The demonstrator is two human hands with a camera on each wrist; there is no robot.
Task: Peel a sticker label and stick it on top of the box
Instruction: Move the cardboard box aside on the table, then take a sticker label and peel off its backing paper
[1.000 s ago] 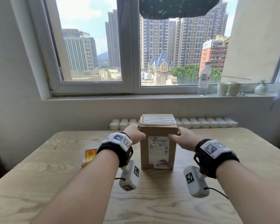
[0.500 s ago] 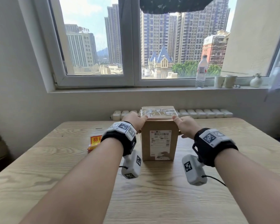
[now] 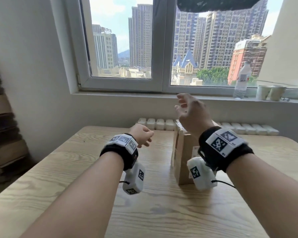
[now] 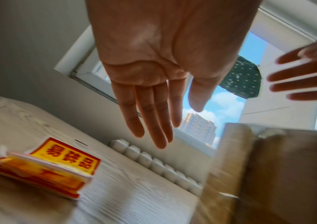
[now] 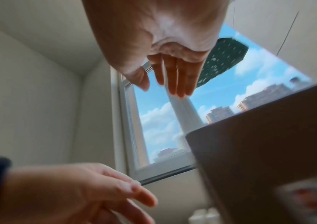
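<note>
A brown cardboard box (image 3: pixel 181 152) stands upright on the wooden table (image 3: pixel 144 212), partly hidden by my right wrist. My right hand (image 3: pixel 178 102) hovers above its top with fingers spread and holds nothing. My left hand (image 3: pixel 145 138) hangs to the left of the box, loosely open, clear of it. The left wrist view shows its straight fingers (image 4: pixel 154 121) over a red and yellow sticker pad (image 4: pixel 57 159) lying on the table, with the box (image 4: pixel 278 174) to the right. In the right wrist view the right hand (image 5: pixel 159 89) is empty above the box (image 5: pixel 269 144). The head view does not show the pad.
A row of white blocks (image 3: pixel 155 123) lines the table's far edge under the window. A water bottle (image 3: pixel 241 79) and two cups (image 3: pixel 270 92) stand on the sill. Stacked cardboard (image 3: pixel 0 117) leans against the left wall.
Both hands have let go of the box's sides. The right hand rose above the box and the left drew away to the left. The head view swung left.
</note>
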